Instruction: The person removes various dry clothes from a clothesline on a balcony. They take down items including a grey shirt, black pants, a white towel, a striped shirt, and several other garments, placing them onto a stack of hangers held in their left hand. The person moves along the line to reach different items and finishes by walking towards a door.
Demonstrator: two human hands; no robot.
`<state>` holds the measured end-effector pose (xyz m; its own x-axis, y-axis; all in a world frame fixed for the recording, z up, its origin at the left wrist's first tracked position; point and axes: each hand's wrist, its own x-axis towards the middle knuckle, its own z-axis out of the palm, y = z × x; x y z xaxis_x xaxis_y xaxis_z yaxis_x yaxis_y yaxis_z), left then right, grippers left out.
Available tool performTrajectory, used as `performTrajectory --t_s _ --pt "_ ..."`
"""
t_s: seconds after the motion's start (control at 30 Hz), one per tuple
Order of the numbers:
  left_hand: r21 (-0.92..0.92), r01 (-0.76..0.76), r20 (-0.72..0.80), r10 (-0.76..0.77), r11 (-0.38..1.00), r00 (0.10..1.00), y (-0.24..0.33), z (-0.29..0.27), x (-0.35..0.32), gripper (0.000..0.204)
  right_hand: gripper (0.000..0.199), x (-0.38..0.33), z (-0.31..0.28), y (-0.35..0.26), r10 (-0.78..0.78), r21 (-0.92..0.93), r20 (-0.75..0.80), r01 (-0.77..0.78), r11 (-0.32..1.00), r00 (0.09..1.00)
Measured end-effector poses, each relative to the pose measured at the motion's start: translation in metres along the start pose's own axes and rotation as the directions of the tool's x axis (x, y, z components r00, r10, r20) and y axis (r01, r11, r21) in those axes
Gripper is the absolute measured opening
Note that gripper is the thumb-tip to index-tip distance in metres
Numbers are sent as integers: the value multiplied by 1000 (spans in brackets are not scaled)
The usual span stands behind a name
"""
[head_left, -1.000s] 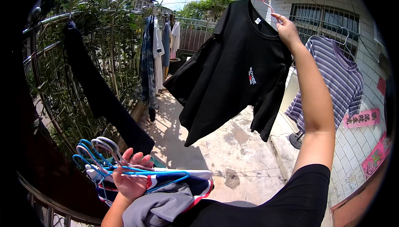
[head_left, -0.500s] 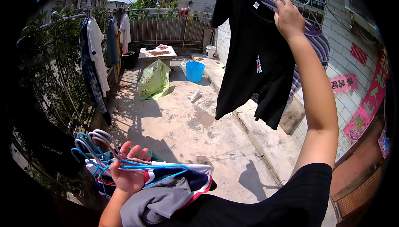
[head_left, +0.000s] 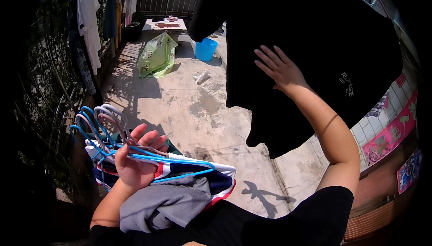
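Observation:
My right hand (head_left: 286, 74) lies flat with fingers spread on the front of a large black T-shirt (head_left: 360, 39), which hangs close in front of me at the right. The shirt has a white neck label and a small light print; its top is cut off by the picture's upper edge. At the lower left, my left hand (head_left: 137, 170) is closed around several blue and pale clothes hangers (head_left: 108, 122). Navy, white and red garments (head_left: 223, 178) hang from them, with dark green fabric behind. A grey cloth (head_left: 166, 201) is draped over my left forearm.
Clothes (head_left: 89, 23) hang along a railing on the left. Farther off are a green patterned cloth (head_left: 157, 57), a blue bucket (head_left: 206, 49) and a low white table (head_left: 148, 24). A concrete step and a tiled wall (head_left: 375, 131) run along the right.
My right hand has left the hanger at the top and now spreads on the T-shirt's front. The shirt appears larger and closer; the view has tilted down. My left hand keeps its hangers.

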<state>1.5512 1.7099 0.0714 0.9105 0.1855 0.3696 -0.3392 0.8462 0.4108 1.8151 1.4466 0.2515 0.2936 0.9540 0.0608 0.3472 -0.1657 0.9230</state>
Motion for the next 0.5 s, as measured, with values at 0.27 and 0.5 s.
performTrajectory --t_s 0.27,0.5 --pt "-32 6 -29 -7 999 1000 25 -42 32 56 18 33 31 -18 122 220 167 -158 963 978" --pt "-67 72 -12 -73 995 997 54 -70 95 54 35 72 -36 -17 71 538 241 -194 820 968"
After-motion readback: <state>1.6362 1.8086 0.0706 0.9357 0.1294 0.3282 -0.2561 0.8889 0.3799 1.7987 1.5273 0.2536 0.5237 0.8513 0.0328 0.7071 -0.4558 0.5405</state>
